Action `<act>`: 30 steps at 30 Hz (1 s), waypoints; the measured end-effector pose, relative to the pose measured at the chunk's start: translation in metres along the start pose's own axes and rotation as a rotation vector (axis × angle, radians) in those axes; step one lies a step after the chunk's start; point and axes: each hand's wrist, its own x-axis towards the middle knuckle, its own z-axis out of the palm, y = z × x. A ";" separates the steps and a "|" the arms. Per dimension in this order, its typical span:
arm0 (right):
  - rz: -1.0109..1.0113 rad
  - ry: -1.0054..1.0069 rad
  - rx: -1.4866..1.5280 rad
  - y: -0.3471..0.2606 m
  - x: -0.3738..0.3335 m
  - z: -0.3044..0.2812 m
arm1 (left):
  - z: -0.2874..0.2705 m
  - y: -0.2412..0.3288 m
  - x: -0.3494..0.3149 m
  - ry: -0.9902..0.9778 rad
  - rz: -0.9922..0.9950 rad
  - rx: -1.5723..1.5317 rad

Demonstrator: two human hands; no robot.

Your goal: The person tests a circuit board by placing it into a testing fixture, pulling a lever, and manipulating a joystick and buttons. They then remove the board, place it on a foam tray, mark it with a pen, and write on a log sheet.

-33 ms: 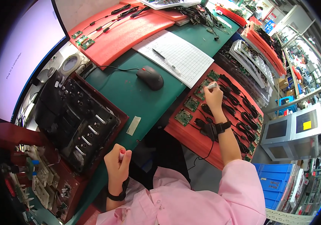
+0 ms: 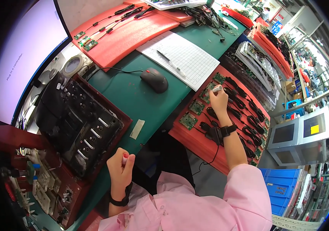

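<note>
My right hand (image 2: 220,103) is closed around a white marker pen (image 2: 217,88). It is over a green circuit board (image 2: 205,96), which it partly covers; whether the tip touches is hidden. Several more boards, such as the nearest one (image 2: 188,120), lie along the left edge of a red foam sheet (image 2: 195,144). Bundled black cables (image 2: 237,101) fill the sheet's middle. Near the green table's front edge, my left hand (image 2: 119,171) is curled in a fist. A small white piece with a red end, like a marker cap (image 2: 125,157), pokes out beside its thumb.
A black test fixture (image 2: 91,127) in a red box stands left, beside a monitor (image 2: 26,50). On the green table (image 2: 164,109) are a mouse (image 2: 154,80), a gridded sheet (image 2: 195,56) with a pen and a tape strip (image 2: 137,129). Stacked trays (image 2: 258,65) rise beyond the foam.
</note>
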 end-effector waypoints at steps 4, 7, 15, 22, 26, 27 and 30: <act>-0.086 0.041 -0.025 0.010 0.005 0.004 | -0.003 -0.002 -0.002 0.005 0.001 0.013; -0.040 0.076 0.061 0.007 0.018 -0.001 | -0.003 -0.002 -0.004 0.007 -0.007 0.017; 0.001 0.062 -0.038 0.060 0.049 0.006 | -0.001 -0.002 -0.003 0.020 -0.016 0.028; 0.008 0.175 0.064 0.067 0.069 0.002 | 0.001 -0.001 -0.003 0.015 -0.010 0.031; 0.231 0.125 0.166 0.050 0.086 -0.001 | 0.000 0.001 -0.005 0.023 -0.009 0.070; 0.194 0.139 0.101 0.056 0.090 0.001 | 0.000 0.001 -0.005 0.023 -0.003 0.069; 0.120 0.172 -0.032 0.079 0.098 0.010 | 0.000 -0.003 -0.006 0.022 0.030 0.109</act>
